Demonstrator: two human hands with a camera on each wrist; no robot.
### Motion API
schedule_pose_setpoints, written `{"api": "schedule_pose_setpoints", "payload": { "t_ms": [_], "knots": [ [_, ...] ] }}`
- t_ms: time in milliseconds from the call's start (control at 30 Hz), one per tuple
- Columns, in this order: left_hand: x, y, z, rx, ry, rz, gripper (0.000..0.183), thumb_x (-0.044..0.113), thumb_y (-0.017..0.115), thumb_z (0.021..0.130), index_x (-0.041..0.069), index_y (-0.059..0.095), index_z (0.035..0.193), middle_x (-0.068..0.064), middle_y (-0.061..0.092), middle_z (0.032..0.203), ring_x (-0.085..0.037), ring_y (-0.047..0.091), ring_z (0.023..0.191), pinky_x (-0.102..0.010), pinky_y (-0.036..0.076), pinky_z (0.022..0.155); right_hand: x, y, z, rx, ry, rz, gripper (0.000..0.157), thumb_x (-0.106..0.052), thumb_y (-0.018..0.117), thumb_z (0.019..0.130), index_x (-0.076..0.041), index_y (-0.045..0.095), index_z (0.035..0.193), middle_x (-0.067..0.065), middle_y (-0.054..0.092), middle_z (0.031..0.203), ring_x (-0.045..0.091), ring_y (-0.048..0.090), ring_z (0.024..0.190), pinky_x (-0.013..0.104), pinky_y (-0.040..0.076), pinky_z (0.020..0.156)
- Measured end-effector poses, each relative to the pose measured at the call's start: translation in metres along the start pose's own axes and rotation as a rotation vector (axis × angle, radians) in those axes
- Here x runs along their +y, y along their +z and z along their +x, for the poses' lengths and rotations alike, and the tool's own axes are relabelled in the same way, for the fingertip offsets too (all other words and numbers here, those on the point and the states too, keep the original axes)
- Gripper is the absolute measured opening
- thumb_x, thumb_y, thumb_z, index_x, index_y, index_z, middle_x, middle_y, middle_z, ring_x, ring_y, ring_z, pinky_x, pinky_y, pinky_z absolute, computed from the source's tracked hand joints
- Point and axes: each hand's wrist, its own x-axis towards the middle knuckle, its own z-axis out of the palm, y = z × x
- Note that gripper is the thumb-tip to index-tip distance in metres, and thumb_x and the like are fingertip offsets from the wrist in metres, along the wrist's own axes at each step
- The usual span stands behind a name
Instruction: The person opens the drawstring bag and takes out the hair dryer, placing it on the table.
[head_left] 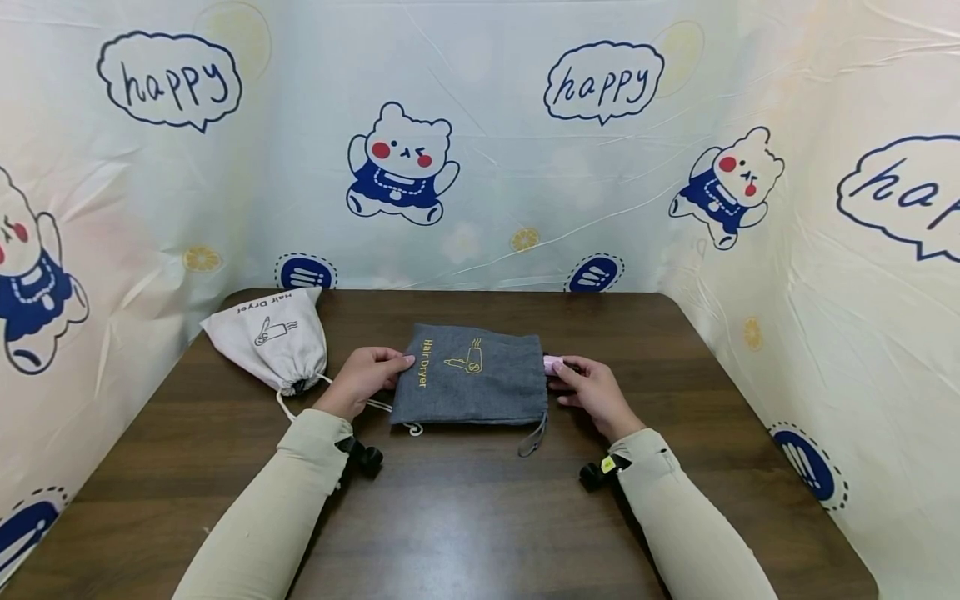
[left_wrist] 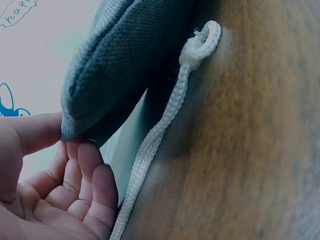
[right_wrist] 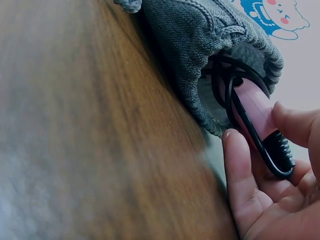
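Note:
A dark grey drawstring bag (head_left: 502, 387) printed "Hair Dryer" lies in the middle of the table. Its closed left end is pinched between the thumb and fingers of my left hand (head_left: 360, 383), which shows close up in the left wrist view. At the bag's open right mouth, my right hand (head_left: 597, 396) grips a pink hair dryer (right_wrist: 255, 107) by the part that sticks out. A black cord (right_wrist: 250, 125) loops around that pink part. The rest of the hair dryer is hidden inside the bag.
A white drawstring bag (head_left: 273, 337), also printed "Hair Dryer", lies at the back left. Its white cord (left_wrist: 160, 125) runs past my left hand and under the grey bag. Behind the brown table (head_left: 480, 517) hangs a patterned curtain (head_left: 495, 175).

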Motion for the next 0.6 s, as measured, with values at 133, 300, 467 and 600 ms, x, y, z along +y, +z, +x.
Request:
{"api": "schedule_pose_setpoints", "payload": {
  "t_ms": [133,300,467,600],
  "knots": [
    [0.0005,-0.0003,-0.0011,0.001,-0.001,-0.002,0.036,0.037,0.073,0.098,0.004,0.072,0.114,-0.006,0.066,0.109,-0.019,0.064,0.087,-0.035,0.056,0.082,-0.0004,-0.0005,-0.0004,0.003,0.012,0.030,0.044,-0.030,0.061,0.106,-0.004,0.058,0.142,0.016,0.065,0.131,0.025,0.070,0.109,0.031,0.062,0.077],
    [0.0004,-0.0004,-0.0009,0.005,-0.003,-0.005,0.037,0.037,0.073,0.098,0.004,0.072,0.114,-0.006,0.067,0.111,-0.018,0.064,0.088,-0.035,0.056,0.082,-0.0028,-0.0004,-0.0017,0.001,0.027,0.083,0.044,-0.028,0.060,0.106,-0.004,0.057,0.143,0.018,0.064,0.132,0.031,0.069,0.116,0.032,0.062,0.080],
    [-0.0001,-0.0004,-0.0007,0.003,0.000,-0.007,0.037,0.036,0.072,0.098,0.003,0.072,0.115,-0.006,0.067,0.110,-0.018,0.064,0.088,-0.035,0.056,0.082,-0.0029,-0.0015,-0.0008,0.002,0.029,0.109,0.042,-0.026,0.060,0.107,-0.004,0.057,0.142,0.017,0.064,0.132,0.028,0.070,0.114,0.033,0.062,0.081],
    [0.0003,-0.0005,-0.0013,0.000,0.006,-0.004,0.037,0.036,0.071,0.099,0.003,0.072,0.115,-0.005,0.067,0.109,-0.018,0.065,0.088,-0.036,0.057,0.083,-0.0031,-0.0025,-0.0009,-0.003,0.018,0.126,0.044,-0.025,0.060,0.107,-0.001,0.055,0.144,0.018,0.063,0.133,0.026,0.070,0.113,0.034,0.062,0.083]
  ]
}}
